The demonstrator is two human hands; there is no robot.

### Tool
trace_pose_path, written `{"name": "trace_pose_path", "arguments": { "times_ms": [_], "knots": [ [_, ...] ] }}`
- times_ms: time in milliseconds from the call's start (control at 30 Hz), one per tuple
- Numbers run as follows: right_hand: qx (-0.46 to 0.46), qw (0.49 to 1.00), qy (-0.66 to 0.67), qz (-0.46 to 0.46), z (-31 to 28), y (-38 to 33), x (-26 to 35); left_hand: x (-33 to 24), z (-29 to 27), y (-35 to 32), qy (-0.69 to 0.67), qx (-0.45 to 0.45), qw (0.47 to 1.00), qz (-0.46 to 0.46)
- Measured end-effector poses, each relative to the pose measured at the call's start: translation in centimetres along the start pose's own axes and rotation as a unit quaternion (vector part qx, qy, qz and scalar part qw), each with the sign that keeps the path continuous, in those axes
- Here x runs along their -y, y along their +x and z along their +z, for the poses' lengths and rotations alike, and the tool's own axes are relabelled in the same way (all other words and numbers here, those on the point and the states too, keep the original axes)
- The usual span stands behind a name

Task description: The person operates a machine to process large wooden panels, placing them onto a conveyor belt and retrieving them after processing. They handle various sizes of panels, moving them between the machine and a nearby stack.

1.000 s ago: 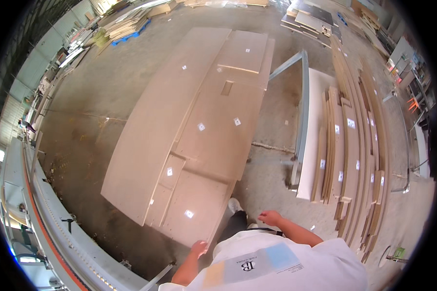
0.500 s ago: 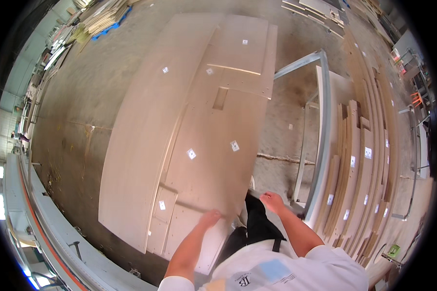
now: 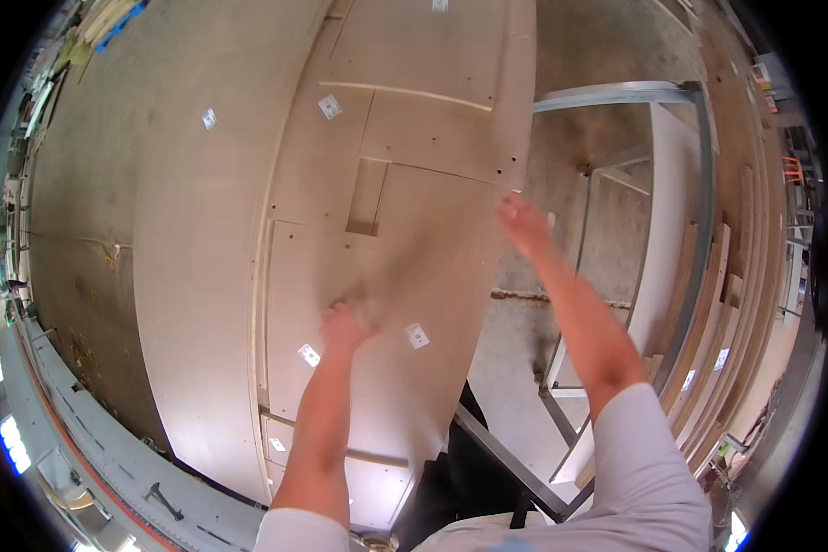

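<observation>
Brown flat panels (image 3: 405, 267) lie stacked in front of me, cut into pieces with drilled holes and a rectangular cut-out (image 3: 366, 198). My left hand (image 3: 345, 326) is over the near panel, next to two white labels, its thumb apart from the fingers and nothing visible in it. Whether it presses on the surface I cannot tell. My right hand (image 3: 524, 225) is at the right edge of the stack, close to a corner of a cut piece; motion smears its fingers.
To the right stands a grey metal frame (image 3: 704, 212) with a pale board inside it. Beyond it are several stacked board strips (image 3: 736, 285). A long machine bed (image 3: 83, 432) with a red-orange line runs along the lower left. Orange seating (image 3: 791, 169) shows far right.
Both hands have reached forward over the panels, the right one to the stack's right edge. My view has moved closer to the stack and the metal frame.
</observation>
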State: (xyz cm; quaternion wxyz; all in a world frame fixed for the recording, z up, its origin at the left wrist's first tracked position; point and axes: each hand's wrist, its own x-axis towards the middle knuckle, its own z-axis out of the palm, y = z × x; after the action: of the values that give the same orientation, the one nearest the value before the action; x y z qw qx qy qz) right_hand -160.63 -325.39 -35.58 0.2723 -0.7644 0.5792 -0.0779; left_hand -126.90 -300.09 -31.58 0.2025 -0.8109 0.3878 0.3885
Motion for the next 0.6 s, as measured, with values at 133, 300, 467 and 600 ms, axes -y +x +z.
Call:
{"name": "trace_pose_path", "arguments": {
  "times_ms": [133, 300, 467, 600],
  "knots": [
    [-0.001, 0.993, 0.044, 0.108, -2.0, 11.7, 3.2, 0.8, 0.2, 0.8, -0.005, -0.011, 1.000, -0.010],
    [-0.086, 0.992, -0.063, 0.068, -1.0, 19.7, 4.1, 0.8, 0.2, 1.5, -0.001, 0.021, 0.999, -0.032],
    [-0.045, 0.990, -0.092, 0.096, -2.0, 23.8, 3.5, 0.8, 0.4, 2.0, 0.004, 0.021, 0.999, -0.037],
    [-0.001, 0.990, -0.119, 0.070, -3.4, 24.6, 4.6, 0.6, 0.0, 1.8, -0.001, 0.034, 0.999, -0.032]
  ]
}}
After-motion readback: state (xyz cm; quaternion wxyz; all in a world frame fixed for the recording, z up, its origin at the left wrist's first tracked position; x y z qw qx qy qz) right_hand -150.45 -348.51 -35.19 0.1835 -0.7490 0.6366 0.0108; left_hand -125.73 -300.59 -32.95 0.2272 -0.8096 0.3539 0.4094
